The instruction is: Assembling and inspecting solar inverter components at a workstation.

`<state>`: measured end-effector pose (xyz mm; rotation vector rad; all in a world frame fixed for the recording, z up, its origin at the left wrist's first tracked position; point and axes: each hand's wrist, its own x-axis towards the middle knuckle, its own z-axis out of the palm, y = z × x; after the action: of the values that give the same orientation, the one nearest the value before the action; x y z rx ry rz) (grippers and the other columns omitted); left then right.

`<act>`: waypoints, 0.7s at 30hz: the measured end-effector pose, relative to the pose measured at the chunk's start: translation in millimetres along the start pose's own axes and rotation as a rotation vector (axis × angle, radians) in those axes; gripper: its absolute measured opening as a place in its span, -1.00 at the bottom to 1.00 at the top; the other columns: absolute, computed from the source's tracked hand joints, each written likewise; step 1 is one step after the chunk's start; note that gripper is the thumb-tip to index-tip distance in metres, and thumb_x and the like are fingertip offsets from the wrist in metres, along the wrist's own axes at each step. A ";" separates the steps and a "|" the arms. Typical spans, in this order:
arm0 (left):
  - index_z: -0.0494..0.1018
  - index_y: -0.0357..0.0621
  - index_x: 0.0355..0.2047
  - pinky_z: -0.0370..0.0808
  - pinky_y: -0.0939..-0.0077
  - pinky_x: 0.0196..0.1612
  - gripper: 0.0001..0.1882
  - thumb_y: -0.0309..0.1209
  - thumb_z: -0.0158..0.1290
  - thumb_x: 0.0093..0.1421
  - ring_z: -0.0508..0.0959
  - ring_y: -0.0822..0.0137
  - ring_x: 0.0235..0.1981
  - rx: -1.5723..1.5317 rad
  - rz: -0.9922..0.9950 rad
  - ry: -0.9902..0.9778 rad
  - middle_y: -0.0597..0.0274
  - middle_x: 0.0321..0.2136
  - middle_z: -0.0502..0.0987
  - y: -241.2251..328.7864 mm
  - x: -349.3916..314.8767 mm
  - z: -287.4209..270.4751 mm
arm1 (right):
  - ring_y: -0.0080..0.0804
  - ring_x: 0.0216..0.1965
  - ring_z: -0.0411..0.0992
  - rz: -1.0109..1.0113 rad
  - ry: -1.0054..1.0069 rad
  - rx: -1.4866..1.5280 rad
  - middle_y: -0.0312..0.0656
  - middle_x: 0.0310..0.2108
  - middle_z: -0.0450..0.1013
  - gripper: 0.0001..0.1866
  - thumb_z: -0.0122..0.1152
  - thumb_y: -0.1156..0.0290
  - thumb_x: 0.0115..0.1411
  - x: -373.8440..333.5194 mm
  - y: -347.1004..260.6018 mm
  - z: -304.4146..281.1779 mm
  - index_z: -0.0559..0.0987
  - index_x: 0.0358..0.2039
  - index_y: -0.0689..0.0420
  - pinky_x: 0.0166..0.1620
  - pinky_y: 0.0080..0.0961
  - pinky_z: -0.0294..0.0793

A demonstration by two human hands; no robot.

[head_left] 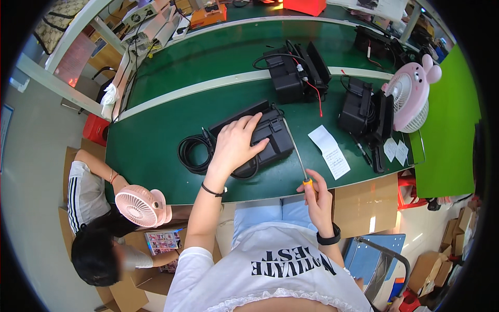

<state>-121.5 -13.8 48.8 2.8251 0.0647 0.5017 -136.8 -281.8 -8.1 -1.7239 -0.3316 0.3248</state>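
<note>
A black plastic box-shaped device lies on the green tabletop in front of me, with a coiled black cable at its left. My left hand rests spread over the top of the device, its palm and fingers pressing on it. In my right hand is a screwdriver with a yellow and black handle, pinched between thumb and fingers. Its long thin shaft runs up along the right side of the device, and the tip lies near the device's far right corner. Whether the tip touches a screw I cannot tell.
Two similar black devices with cables stand farther back and right. A paper slip lies right of the screwdriver. A pink fan stands at the table's right end. Another person sits at the left beside a small pink fan.
</note>
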 end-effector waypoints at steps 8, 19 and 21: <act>0.48 -0.04 0.05 0.52 0.25 -0.07 -0.51 -0.10 0.10 0.16 0.58 0.06 -0.11 0.006 -0.062 0.092 0.15 -0.05 0.55 -5.6 -0.1 10.5 | -0.36 -0.47 0.52 -0.114 -0.005 -0.195 -0.11 -0.40 0.57 -0.73 0.11 0.40 0.29 -6.3 -10.0 -9.9 0.48 -0.02 0.15 -0.37 -0.51 0.45; 0.58 -0.13 -0.17 0.53 0.28 -0.13 -0.71 -0.30 -0.11 0.33 0.61 0.11 -0.24 -0.038 -0.165 0.269 0.12 -0.26 0.61 -4.8 -5.6 17.9 | -0.17 -0.45 0.49 -0.356 0.009 -0.672 -0.09 -0.45 0.52 -0.70 0.19 0.42 0.19 -17.0 -27.5 3.6 0.53 -0.04 0.10 -0.38 -0.30 0.47; 0.58 -0.14 -0.17 0.53 0.28 -0.13 -0.71 -0.30 -0.11 0.34 0.61 0.11 -0.24 -0.033 -0.162 0.265 0.11 -0.26 0.61 -4.3 -5.5 17.5 | -0.20 -0.46 0.49 -0.378 0.023 -0.683 -0.12 -0.46 0.52 -0.70 0.20 0.42 0.18 -17.0 -29.6 6.7 0.53 -0.04 0.10 -0.40 -0.32 0.47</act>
<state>-120.6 -14.7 30.0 2.6742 0.3309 0.8264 -156.2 -277.4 20.4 -2.2694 -0.8060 -0.1064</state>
